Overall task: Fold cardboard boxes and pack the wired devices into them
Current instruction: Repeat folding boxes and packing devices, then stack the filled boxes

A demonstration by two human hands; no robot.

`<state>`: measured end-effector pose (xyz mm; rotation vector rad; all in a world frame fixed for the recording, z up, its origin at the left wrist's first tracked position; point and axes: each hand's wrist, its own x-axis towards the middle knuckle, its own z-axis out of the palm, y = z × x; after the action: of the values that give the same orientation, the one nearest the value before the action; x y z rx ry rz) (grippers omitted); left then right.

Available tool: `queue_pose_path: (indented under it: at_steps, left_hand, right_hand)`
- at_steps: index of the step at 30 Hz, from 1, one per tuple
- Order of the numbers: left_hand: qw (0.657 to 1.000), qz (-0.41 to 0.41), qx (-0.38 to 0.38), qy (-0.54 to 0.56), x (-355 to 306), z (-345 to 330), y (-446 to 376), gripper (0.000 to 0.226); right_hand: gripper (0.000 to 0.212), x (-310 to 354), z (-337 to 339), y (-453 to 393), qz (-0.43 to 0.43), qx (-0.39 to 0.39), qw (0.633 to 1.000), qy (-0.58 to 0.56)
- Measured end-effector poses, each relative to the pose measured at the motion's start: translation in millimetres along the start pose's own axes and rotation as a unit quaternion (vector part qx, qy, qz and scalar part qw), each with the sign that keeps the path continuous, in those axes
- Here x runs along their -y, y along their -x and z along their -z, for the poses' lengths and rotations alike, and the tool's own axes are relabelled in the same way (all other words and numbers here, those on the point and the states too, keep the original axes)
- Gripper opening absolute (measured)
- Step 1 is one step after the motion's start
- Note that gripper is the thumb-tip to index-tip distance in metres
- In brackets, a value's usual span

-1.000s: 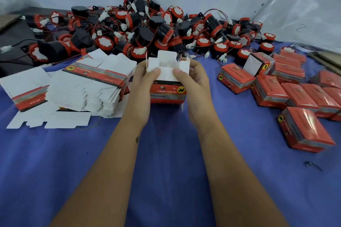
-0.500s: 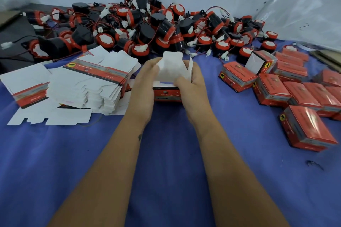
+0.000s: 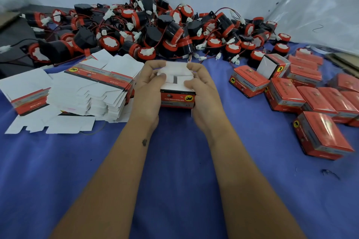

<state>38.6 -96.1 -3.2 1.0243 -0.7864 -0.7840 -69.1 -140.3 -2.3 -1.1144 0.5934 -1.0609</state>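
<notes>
Step in hand, as judged: closing the end flaps of one box (image 3: 177, 99), which is sitting on the blue cloth (image 3: 174, 170) at centre, just at 6 o'clock of the pile of wired devices (image 3: 155, 31). Left hand (image 3: 147, 91) is gripping the box's 9 o'clock side, fingers curling over the top edge, thumb pressing on a white flap (image 3: 175, 75). Right hand (image 3: 202, 89) is gripping the 3 o'clock side likewise, thumb lying on the near flap, fingers hooking over the far edge. Flaps are lying nearly flat but a dark gap is showing between them, so the closure is probably not seated. Cannot tell whether a device is inside. To do this well: keep both palms bracing the walls so the box stays square, press the side flaps down first, then tuck the last tab without creasing it; if a wire is poking up, push it in before closing. Flat blanks (image 3: 93, 91) are waiting at 9 o'clock; finished boxes (image 3: 310, 99) are lying at 3 o'clock.
</notes>
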Motion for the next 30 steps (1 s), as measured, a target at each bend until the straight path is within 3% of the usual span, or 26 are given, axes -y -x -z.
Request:
queue_pose_path:
  at_steps: [5,11,15,18,21,23,25,27,30]
  left_hand:
    - [0.999,0.025,0.005,0.034,3,1,3,0.021]
    - [0.998,-0.023,0.007,-0.057,3,-1,3,0.03]
    - [0.999,-0.043,-0.012,-0.03,2,-1,5,0.023]
    - [0.987,-0.145,-0.024,-0.068,-1,1,5,0.023]
    - [0.962,-0.204,0.009,-0.181,1,0,7,0.034]
    - [0.969,-0.138,0.038,-0.2,3,-4,10,0.053]
    - [0.987,-0.026,0.066,-0.146,5,-7,11,0.076]
    - [0.992,0.067,0.082,-0.067,8,-6,10,0.09]
    - [0.989,0.118,0.084,-0.014,11,-2,2,0.072]
  right_hand:
    - [0.015,0,1,3,-0.008,-0.001,1.0,0.023]
    - [0.037,2,0,3,0.045,-0.038,0.986,0.159]
    - [0.009,3,0,3,0.039,-0.071,0.991,0.102]
    - [0.027,4,3,-1,0.019,-0.081,0.98,0.183]
    - [0.037,9,3,2,-0.05,-0.044,0.989,0.129]
    - [0.025,12,4,3,-0.019,-0.048,0.994,0.092]
    - [0.008,15,6,3,0.049,-0.067,0.994,0.074]
    - [0.014,16,8,3,0.09,-0.072,0.99,0.077]
    - [0.027,17,9,5,0.09,-0.036,0.991,0.09]
